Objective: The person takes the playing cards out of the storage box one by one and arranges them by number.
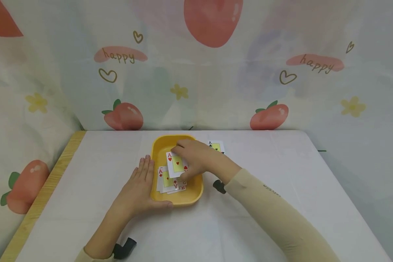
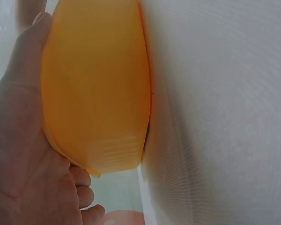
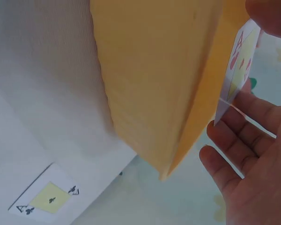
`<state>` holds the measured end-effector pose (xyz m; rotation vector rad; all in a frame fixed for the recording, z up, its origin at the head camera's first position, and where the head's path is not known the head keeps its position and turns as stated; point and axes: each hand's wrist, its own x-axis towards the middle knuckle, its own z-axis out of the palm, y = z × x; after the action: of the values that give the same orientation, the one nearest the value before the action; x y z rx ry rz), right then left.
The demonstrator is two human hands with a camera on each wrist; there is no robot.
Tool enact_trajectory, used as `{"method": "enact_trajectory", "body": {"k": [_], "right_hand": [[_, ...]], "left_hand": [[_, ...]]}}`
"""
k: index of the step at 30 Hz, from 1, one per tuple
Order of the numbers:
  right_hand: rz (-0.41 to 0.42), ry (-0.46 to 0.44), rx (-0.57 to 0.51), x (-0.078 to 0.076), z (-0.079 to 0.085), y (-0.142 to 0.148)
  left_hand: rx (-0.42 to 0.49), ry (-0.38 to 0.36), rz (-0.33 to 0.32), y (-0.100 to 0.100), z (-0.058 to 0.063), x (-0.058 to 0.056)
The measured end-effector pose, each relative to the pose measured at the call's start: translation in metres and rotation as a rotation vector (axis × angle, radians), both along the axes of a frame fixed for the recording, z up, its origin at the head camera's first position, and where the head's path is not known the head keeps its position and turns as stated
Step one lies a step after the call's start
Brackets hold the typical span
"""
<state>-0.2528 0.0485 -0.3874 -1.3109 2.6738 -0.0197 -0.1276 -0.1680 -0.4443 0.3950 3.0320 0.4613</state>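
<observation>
A yellow plastic tray (image 1: 194,194) stands on the table, with several playing cards, an ace of diamonds (image 1: 165,179) among them, lying in its left part. My right hand (image 1: 196,157) is over the tray and pinches an ace of hearts (image 1: 177,163) between thumb and fingers, above the other cards. In the right wrist view that playing card (image 3: 239,65) stands on edge to the camera by the tray's rim. My left hand (image 1: 139,189) rests along the tray's left side, fingers straight and thumb at the near corner. The left wrist view shows its palm beside the tray wall (image 2: 96,89).
An ace of clubs (image 1: 217,146) lies face up on the white tablecloth (image 1: 268,156), right of the tray and partly behind my right wrist. A patterned curtain (image 1: 196,80) hangs behind the table. Bare wood edging (image 1: 46,196) shows along the left side.
</observation>
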Motion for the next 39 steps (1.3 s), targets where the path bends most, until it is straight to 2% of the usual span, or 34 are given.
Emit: {"method": "enact_trajectory", "body": {"k": [5,14,29,39], "right_hand": [[-0.010,0.031,-0.031,-0.004,0.009,0.009],[-0.025,0.013,-0.090,-0.011,0.024,0.030],[-0.104,-0.012,-0.131,-0.020,0.024,0.067],[-0.159,-0.027,-0.127,-0.026,0.019,0.087]], "left_hand": [[-0.011,-0.018,0.010,0.001,0.002,0.000],[0.006,-0.002,0.010,0.002,0.000,-0.001],[0.005,-0.026,0.036,0.004,0.000,0.000],[-0.001,-0.010,0.028,0.004,0.001,0.001]]}}
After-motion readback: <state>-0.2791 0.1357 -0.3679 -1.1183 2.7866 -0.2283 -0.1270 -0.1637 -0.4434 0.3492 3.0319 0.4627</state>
